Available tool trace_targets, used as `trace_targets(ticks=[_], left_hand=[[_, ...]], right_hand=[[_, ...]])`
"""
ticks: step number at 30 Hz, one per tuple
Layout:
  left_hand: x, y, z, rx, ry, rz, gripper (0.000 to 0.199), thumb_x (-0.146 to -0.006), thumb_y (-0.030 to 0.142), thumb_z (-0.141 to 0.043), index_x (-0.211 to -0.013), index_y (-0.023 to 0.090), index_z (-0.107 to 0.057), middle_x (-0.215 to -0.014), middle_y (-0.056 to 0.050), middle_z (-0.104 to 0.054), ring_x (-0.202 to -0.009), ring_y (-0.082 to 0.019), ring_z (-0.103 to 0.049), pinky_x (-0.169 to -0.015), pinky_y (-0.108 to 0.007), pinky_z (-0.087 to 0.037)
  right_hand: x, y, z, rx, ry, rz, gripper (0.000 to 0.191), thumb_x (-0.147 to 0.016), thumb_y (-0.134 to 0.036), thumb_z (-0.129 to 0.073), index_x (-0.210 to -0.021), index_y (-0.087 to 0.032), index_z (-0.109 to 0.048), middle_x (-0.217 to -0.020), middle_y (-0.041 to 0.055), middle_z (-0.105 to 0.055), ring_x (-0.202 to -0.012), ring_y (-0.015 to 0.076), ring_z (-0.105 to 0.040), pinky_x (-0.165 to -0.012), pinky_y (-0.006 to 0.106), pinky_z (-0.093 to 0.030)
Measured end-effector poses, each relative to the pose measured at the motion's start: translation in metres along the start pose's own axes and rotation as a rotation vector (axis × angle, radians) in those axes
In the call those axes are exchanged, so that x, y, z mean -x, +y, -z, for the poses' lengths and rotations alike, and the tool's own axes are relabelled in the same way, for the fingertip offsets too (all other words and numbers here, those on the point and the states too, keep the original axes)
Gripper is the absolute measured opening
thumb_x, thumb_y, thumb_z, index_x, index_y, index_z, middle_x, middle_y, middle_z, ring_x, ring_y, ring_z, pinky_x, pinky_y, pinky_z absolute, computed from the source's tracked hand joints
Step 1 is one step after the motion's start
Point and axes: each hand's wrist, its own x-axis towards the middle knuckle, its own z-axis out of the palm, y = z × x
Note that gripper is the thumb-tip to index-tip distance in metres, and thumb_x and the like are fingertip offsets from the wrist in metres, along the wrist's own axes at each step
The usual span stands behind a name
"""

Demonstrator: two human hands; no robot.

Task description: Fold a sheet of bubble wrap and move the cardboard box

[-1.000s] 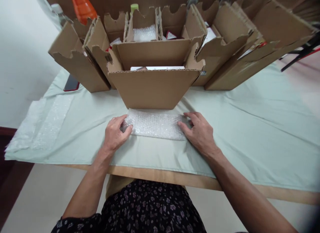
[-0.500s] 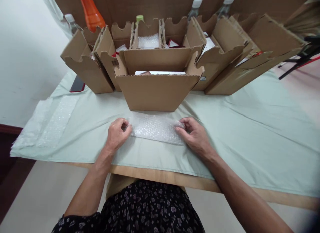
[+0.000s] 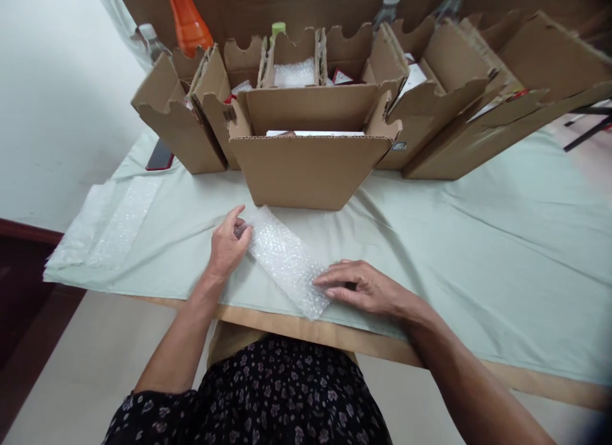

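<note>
In the head view, the bubble wrap (image 3: 289, 260) lies between the hands on the cloth (image 3: 488, 260), its long axis slanting from the box (image 3: 306, 174) down rightward to the table edge (image 3: 306, 327). The left hand (image 3: 231, 244), half curled, meets the far end; I cannot tell whether it grips. The right hand (image 3: 363, 287), loosely parted, rests fingertips on the near end.

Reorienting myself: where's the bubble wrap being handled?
Head view, centre: the wrap slants across the cloth between left hand and right hand, near the front carton.
</note>
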Motion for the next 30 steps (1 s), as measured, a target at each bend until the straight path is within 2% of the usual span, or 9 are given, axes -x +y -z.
trace_targets(ticks=[5, 8, 10, 15, 17, 21, 24, 27, 30], left_hand=[[0.001, 0.0, -0.003, -0.01, 0.004, -0.048, 0.047, -0.084, 0.021, -0.063, -0.131, 0.017, -0.066, -0.092, -0.001, -0.072, -0.078, -0.014, -0.065, -0.087, -0.032, -0.056], [0.001, 0.002, -0.002, 0.008, 0.004, -0.042, 0.045, -0.086, 0.023, -0.062, -0.13, 0.017, -0.066, -0.093, -0.002, -0.072, -0.076, -0.013, -0.063, -0.086, -0.031, -0.056], [0.001, 0.002, -0.002, 0.024, 0.009, -0.024, 0.044, -0.085, 0.023, -0.062, -0.129, 0.017, -0.067, -0.091, -0.001, -0.071, -0.074, -0.013, -0.062, -0.083, -0.031, -0.056], [0.002, 0.005, -0.002, 0.08, 0.002, 0.015, 0.045, -0.082, 0.023, -0.058, -0.125, 0.016, -0.068, -0.084, 0.0, -0.066, -0.068, -0.012, -0.06, -0.071, -0.027, -0.053], [0.003, 0.007, -0.003, 0.091, -0.013, 0.011, 0.047, -0.08, 0.023, -0.057, -0.125, 0.017, -0.068, -0.083, 0.001, -0.066, -0.068, -0.013, -0.061, -0.07, -0.027, -0.053], [0.006, 0.008, -0.002, 0.085, -0.026, 0.004, 0.049, -0.08, 0.023, -0.056, -0.126, 0.018, -0.067, -0.083, 0.0, -0.066, -0.07, -0.014, -0.062, -0.07, -0.027, -0.053], [0.008, 0.008, -0.001, 0.044, -0.033, 0.004, 0.049, -0.08, 0.023, -0.055, -0.127, 0.018, -0.067, -0.083, -0.001, -0.067, -0.067, -0.014, -0.061, -0.065, -0.026, -0.052], [0.009, 0.007, -0.001, 0.002, -0.04, -0.003, 0.048, -0.08, 0.024, -0.055, -0.126, 0.018, -0.067, -0.083, -0.002, -0.069, -0.066, -0.015, -0.061, -0.059, -0.026, -0.051], [0.011, 0.008, -0.001, -0.04, -0.038, -0.008, 0.046, -0.082, 0.025, -0.055, -0.126, 0.019, -0.067, -0.086, -0.003, -0.07, -0.07, -0.017, -0.065, -0.054, -0.026, -0.049]], right_hand=[[0.004, -0.006, 0.001, -0.075, -0.052, -0.098, 0.031, -0.093, -0.041, -0.071, -0.118, -0.025, -0.081, -0.113, 0.007, -0.081, -0.099, 0.0195, -0.077, -0.083, 0.032, -0.06], [0.004, -0.004, 0.001, -0.106, -0.026, -0.132, 0.032, -0.093, -0.043, -0.07, -0.116, -0.024, -0.081, -0.114, 0.0071, -0.081, -0.102, 0.0206, -0.077, -0.086, 0.033, -0.061], [0.003, 0.0, 0.001, -0.104, 0.042, -0.147, 0.03, -0.093, -0.043, -0.069, -0.11, -0.022, -0.082, -0.109, 0.0067, -0.082, -0.097, 0.0205, -0.077, -0.085, 0.033, -0.061], [0.0, 0.007, 0.004, -0.029, 0.333, -0.216, 0.029, -0.093, -0.045, -0.065, -0.097, -0.021, -0.08, -0.088, 0.0047, -0.079, -0.073, 0.0171, -0.069, -0.067, 0.03, -0.057], [0.001, 0.008, 0.005, -0.013, 0.423, -0.246, 0.028, -0.092, -0.045, -0.064, -0.095, -0.021, -0.079, -0.083, 0.0044, -0.077, -0.07, 0.0169, -0.066, -0.063, 0.03, -0.054], [0.002, 0.009, 0.005, 0.022, 0.497, -0.268, 0.027, -0.093, -0.042, -0.062, -0.099, -0.021, -0.078, -0.084, 0.0047, -0.074, -0.067, 0.0166, -0.063, -0.061, 0.03, -0.053], [0.002, 0.012, 0.003, 0.076, 0.554, -0.268, 0.028, -0.094, -0.041, -0.062, -0.106, -0.02, -0.077, -0.08, 0.0038, -0.071, -0.06, 0.0153, -0.058, -0.056, 0.03, -0.052], [0.001, 0.019, 0.002, 0.161, 0.641, -0.242, 0.028, -0.096, -0.039, -0.062, -0.112, -0.021, -0.076, -0.09, 0.0064, -0.073, -0.06, 0.0149, -0.06, -0.055, 0.031, -0.055], [0.003, 0.028, 0.0, 0.293, 0.677, -0.198, 0.026, -0.098, -0.035, -0.061, -0.117, -0.024, -0.075, -0.11, 0.0099, -0.077, -0.069, 0.0178, -0.07, -0.063, 0.033, -0.062]])
